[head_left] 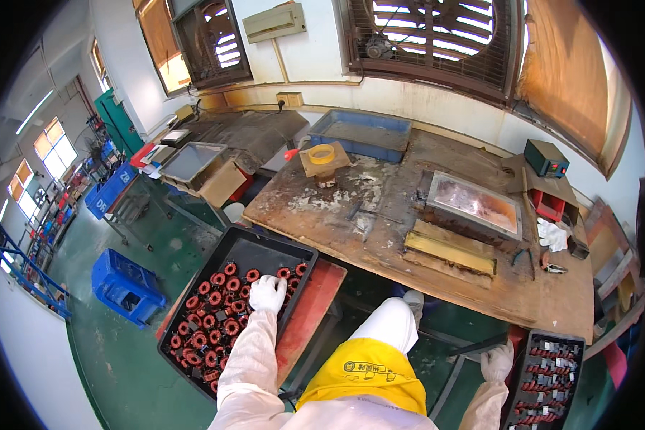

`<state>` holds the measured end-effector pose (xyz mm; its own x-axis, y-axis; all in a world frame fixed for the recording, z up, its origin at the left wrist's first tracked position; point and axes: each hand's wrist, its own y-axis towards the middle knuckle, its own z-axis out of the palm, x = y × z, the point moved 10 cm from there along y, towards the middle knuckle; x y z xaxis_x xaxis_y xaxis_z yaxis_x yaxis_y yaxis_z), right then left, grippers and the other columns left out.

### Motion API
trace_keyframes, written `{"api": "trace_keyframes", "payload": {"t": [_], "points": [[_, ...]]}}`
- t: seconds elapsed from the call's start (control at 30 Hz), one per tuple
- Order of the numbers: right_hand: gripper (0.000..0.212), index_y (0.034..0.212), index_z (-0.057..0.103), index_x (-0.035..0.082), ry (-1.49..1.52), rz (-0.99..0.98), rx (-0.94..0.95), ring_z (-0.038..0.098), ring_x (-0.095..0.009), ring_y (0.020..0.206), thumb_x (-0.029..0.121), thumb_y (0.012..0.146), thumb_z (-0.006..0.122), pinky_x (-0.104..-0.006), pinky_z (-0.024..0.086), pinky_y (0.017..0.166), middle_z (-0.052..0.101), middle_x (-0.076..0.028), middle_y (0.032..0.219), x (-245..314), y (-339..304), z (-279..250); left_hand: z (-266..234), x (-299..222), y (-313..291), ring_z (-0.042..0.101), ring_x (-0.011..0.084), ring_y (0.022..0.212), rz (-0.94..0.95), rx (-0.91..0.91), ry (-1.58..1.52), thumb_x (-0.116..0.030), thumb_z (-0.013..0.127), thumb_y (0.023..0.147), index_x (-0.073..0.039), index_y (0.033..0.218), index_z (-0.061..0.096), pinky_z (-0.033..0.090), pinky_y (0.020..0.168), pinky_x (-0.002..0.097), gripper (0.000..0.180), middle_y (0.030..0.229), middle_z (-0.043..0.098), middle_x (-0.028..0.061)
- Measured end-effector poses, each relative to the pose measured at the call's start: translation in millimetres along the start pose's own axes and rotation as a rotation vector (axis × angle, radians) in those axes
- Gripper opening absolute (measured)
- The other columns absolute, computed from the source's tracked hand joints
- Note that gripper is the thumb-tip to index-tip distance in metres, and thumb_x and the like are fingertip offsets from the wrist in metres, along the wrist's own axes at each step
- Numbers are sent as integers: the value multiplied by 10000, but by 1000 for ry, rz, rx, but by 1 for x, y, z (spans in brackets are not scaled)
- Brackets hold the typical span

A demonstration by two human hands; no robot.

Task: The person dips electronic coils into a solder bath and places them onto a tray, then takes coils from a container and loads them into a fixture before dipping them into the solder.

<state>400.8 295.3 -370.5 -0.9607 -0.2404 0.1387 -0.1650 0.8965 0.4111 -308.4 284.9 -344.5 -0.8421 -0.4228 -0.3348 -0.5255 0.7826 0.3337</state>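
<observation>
My left hand (267, 294), in a white glove, reaches into a black tray (261, 247) of copper-red ring-shaped wound coils (231, 327). Its fingers curl down among the coils, and whatever they grip is hidden beneath them. At the lower right, my right hand (496, 360), also gloved, is beside the left edge of a second black tray (586, 345). Its fingers look curled, but what they hold, if anything, cannot be made out. Rows of similar coils (548, 383) with dark and pale parts stand in that second tray.
Ahead is a worn wooden workbench (301, 233) bearing a framed metal bath (476, 204), a yellowish bar-shaped block (451, 249), a yellow tape roll (322, 153), a blue bin (358, 150) and a green box (546, 158). A red board (322, 290) supports the left tray. A blue plastic stool (127, 287) stands on the floor.
</observation>
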Motion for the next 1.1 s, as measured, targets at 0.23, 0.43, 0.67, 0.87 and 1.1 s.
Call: {"api": "trace_keyframes", "payload": {"t": [0.23, 0.43, 0.67, 0.87, 1.1], "points": [[138, 672, 716, 48, -35, -24, -21, 627, -312, 933, 183, 647, 728, -503, 360, 1128, 679, -121, 745, 4, -2, 1, 30, 40, 27, 591, 326, 1135, -266, 269, 312, -572, 591, 856, -142, 1039, 701, 487, 931, 473, 481, 1182, 628, 146], [141, 672, 721, 50, -10, -8, -28, 627, -312, 931, 187, 643, 729, -502, 363, 1125, 682, -116, 741, 2, -4, -1, 35, 49, 29, 542, 351, 1252, -267, 623, 391, -720, 492, 842, -113, 1260, 664, 424, 1039, 469, 757, 1362, 571, 177], [119, 651, 714, 52, -13, -35, -46, 623, -324, 924, 170, 639, 723, -515, 378, 1105, 675, -122, 720, 5, 0, -6, 37, 58, 25, 512, 400, 1258, -235, 606, 115, -707, 559, 819, -80, 1261, 653, 416, 1051, 477, 773, 1340, 560, 212], [119, 689, 702, 48, 52, 7, -17, 618, -324, 969, 161, 661, 726, -513, 385, 1101, 681, -114, 787, -3, 0, -2, -1, 71, 34, 595, 354, 1120, -365, 146, -308, -499, 722, 832, -22, 1191, 651, 458, 996, 433, 601, 1233, 604, 200], [105, 707, 676, 47, -2, -89, -119, 603, -334, 983, 140, 689, 722, -508, 408, 1080, 663, -110, 829, -6, 24, -9, 2, -72, 41, 633, 197, 939, -291, 516, -1358, -277, 713, 924, -38, 1254, 524, 579, 825, 378, 450, 1132, 592, 79]]}}
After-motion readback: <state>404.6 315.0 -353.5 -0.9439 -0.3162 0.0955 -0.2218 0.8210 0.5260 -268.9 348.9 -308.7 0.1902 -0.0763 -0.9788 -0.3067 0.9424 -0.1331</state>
